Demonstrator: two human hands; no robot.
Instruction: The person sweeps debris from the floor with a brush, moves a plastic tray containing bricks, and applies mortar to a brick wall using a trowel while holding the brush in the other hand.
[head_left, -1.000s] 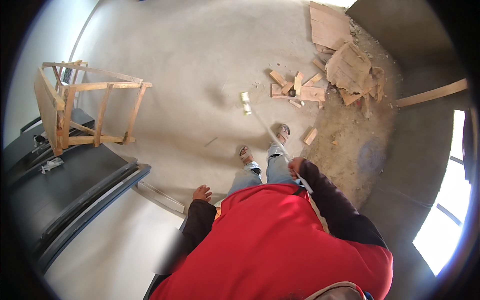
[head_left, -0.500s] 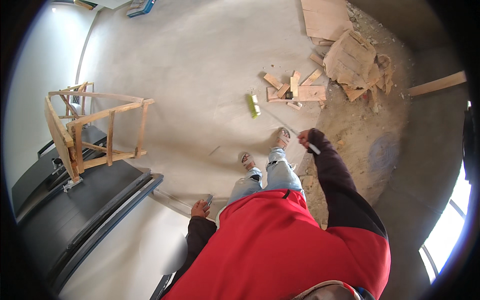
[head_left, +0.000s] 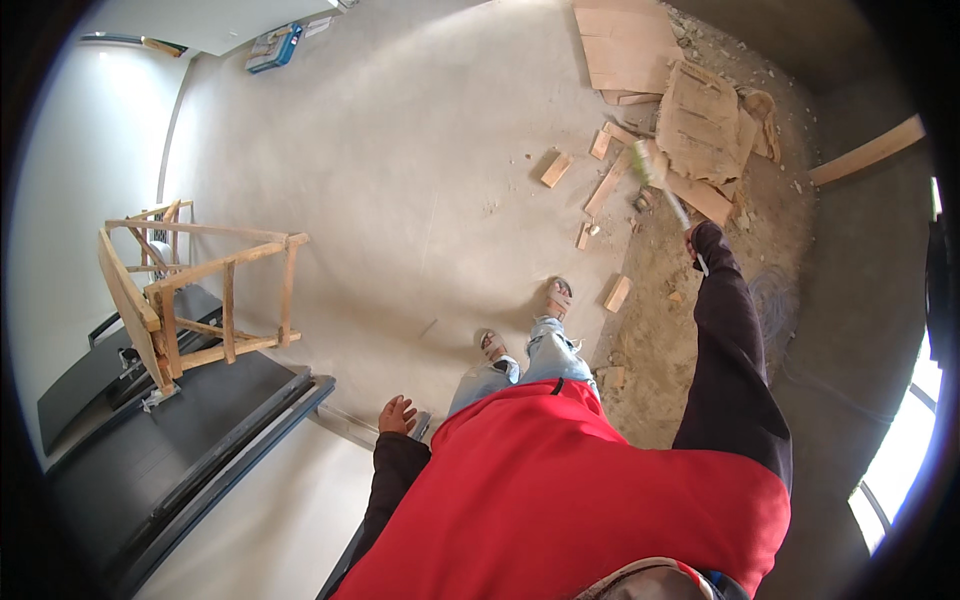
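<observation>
My right hand (head_left: 692, 240), stretched out to the right, is closed around the pale handle of a long-handled brush (head_left: 652, 165). Its green and white head is blurred by motion over the wood scraps at the cardboard's edge. Near it lie a narrow board (head_left: 607, 184), a short wood block (head_left: 557, 169) and a reddish plank (head_left: 700, 197). Another wood block (head_left: 617, 293) rests to the right of my feet. My left hand (head_left: 398, 415) hangs at my left side with its fingers loosely apart and nothing visible in it.
Torn cardboard (head_left: 700, 115) and a flat cardboard sheet (head_left: 628, 45) lie at the far right, beside dirt and rubble (head_left: 690, 320). At left a wooden frame (head_left: 230, 260) stands by dark panels (head_left: 200, 400). A blue case (head_left: 274, 48) sits far left; a plank (head_left: 868, 152) leans right.
My right hand has swung the brush rightward and away from me. The clustered wood pieces are now scattered, mostly toward the cardboard; one block lies nearer my feet. My left hand stays low at my side.
</observation>
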